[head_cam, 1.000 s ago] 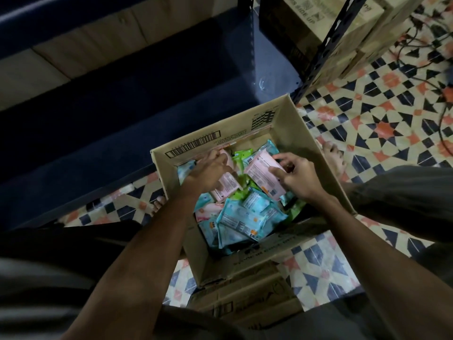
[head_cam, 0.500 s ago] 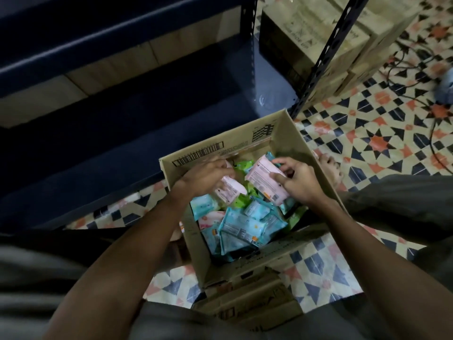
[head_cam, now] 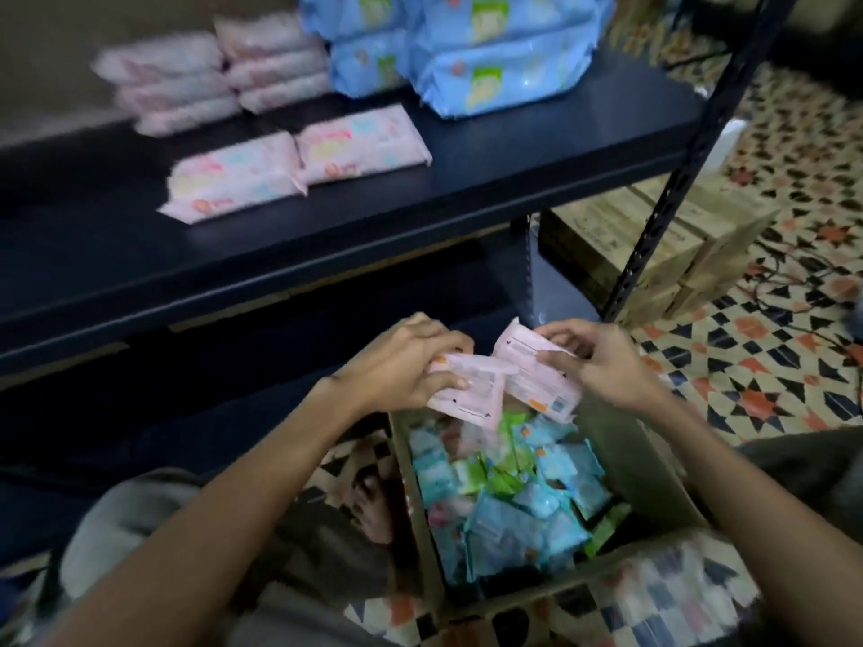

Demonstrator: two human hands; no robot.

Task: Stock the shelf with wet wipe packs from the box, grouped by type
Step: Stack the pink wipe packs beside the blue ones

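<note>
While each hand lifts a small pink pack clear of the box, the job looks partly done. The left hand (head_cam: 411,361) curls its fingers round one pink pack (head_cam: 467,389), and the right hand (head_cam: 602,361) pinches a second pink pack (head_cam: 537,371) between thumb and fingers; the two packs overlap just above the box's far edge. Below them the cardboard box (head_cam: 649,478) holds many loose packs, mostly blue and green with a few pink, so plenty of sorting is left. On the dark shelf (head_cam: 537,156) sit two flat pink packs (head_cam: 299,165) at the front, stacked pale pink packs (head_cam: 215,72) behind them and big blue packs (head_cam: 467,53) to their right, each kind kept together. Patterned floor tiles (head_cam: 770,366) spread to the right, where more cardboard cartons (head_cam: 654,235) stand beside the shelf post.
</note>
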